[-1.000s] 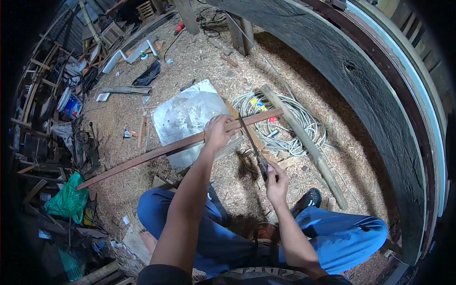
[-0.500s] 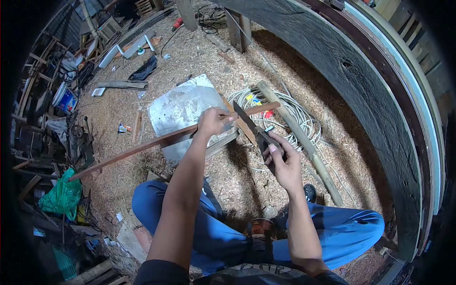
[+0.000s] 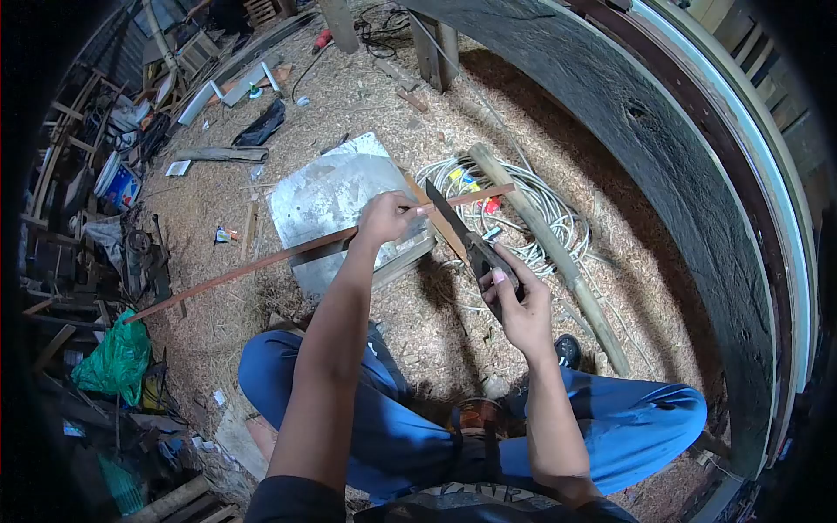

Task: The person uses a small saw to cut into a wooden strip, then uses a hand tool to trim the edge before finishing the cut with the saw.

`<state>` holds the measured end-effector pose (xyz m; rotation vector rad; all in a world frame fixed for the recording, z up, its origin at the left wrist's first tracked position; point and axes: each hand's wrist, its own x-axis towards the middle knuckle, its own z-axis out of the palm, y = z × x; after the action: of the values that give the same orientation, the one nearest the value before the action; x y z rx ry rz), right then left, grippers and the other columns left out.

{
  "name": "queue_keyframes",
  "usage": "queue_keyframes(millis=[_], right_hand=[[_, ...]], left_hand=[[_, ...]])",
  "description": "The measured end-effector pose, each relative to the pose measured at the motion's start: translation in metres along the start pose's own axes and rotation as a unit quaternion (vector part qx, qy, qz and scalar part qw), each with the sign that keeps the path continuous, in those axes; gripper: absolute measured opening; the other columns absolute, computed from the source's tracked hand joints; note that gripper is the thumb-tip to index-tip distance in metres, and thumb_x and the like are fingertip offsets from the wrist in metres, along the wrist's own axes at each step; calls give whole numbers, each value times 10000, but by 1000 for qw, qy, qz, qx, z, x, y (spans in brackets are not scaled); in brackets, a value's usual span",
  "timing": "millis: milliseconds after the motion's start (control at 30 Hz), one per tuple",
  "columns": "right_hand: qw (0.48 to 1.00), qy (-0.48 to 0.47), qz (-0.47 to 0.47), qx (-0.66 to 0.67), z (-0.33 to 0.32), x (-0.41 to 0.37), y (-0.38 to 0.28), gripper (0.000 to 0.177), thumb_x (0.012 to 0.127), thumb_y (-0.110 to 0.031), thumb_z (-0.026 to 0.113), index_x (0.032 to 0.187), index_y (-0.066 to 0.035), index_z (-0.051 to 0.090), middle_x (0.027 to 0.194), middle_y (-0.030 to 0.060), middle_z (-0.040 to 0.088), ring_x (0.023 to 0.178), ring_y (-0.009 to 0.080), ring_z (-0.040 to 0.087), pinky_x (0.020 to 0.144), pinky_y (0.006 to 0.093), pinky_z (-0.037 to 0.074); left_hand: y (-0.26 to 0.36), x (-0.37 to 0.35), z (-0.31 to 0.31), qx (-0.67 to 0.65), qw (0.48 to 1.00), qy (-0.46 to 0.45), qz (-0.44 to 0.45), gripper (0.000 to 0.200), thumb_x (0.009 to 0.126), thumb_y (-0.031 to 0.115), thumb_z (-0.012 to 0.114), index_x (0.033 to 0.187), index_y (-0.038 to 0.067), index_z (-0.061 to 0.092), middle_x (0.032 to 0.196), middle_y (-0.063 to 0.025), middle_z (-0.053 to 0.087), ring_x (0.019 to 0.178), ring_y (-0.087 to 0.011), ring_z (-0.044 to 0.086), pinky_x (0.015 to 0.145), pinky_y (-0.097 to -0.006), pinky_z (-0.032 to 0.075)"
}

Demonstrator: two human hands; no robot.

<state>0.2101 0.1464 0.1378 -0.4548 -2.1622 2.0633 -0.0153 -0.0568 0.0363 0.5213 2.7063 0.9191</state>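
Note:
My left hand (image 3: 387, 218) grips a long, thin reddish wooden strip (image 3: 235, 272) over a grey metal sheet (image 3: 318, 196). The strip runs from the green bag at lower left to beyond the sheet's right side. My right hand (image 3: 516, 301) is closed round the dark handle of a handsaw, its blade (image 3: 447, 209) pointing up and left beside the strip, just right of my left hand. Whether the teeth touch the wood I cannot tell. Beneath the sheet's right side shows a wooden block (image 3: 403, 261).
Coiled grey cable (image 3: 567, 228) and a round wooden pole (image 3: 549, 253) lie on the shavings at right. A green bag (image 3: 113, 357) and scrap stand at left. A large curved dark board (image 3: 645, 113) arches along the right. A person is partly visible at the top left.
The strip has turned in my left hand and now shows a narrower face. My right hand and the saw have shifted slightly left.

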Motion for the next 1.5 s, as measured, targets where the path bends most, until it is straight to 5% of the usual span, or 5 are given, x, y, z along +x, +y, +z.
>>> queue_keyframes(millis=[767, 967, 1300, 1367, 1500], right_hand=[[989, 42, -33, -139, 25, -43, 48, 405, 977, -108, 562, 1364, 10, 575, 664, 197, 609, 516, 187, 515, 576, 340, 479], [995, 47, -10, -84, 33, -56, 67, 391, 977, -88, 551, 1350, 25, 578, 1171, 254, 697, 1080, 260, 709, 911, 343, 529], [990, 52, 38, -125, 32, -59, 88, 379, 965, -80, 575, 1333, 2, 613, 984, 232, 738, 836, 201, 742, 747, 305, 552], [985, 96, -92, -113, 38, -56, 99, 378, 964, -85, 580, 1330, -5, 619, 956, 229, 733, 800, 175, 727, 730, 305, 548], [993, 72, -30, -85, 32, -57, 92, 370, 954, -60, 587, 1313, 22, 621, 1046, 274, 723, 952, 275, 747, 804, 342, 563]], left_hand=[[-6, -22, 24, -5, 996, 73, 53, 295, 752, 304, 850, 989, 135, 794, 959, -71, 724, 898, -277, 693, 813, -371, 533], [2, -27, 28, -22, 993, 97, 58, 245, 761, 352, 819, 887, 144, 788, 960, -58, 706, 957, -301, 646, 844, -414, 525], [7, 1, 32, 113, 986, 102, -72, 433, 965, 475, 574, 851, 104, 767, 819, -215, 711, 805, -416, 693, 750, -503, 540], [12, 5, 34, 135, 979, 106, -109, 466, 971, 493, 551, 861, 100, 776, 824, -228, 711, 821, -422, 697, 775, -510, 548], [23, 9, 40, 169, 966, 121, -155, 465, 972, 427, 545, 830, 43, 764, 831, -227, 723, 804, -419, 709, 776, -502, 559]])
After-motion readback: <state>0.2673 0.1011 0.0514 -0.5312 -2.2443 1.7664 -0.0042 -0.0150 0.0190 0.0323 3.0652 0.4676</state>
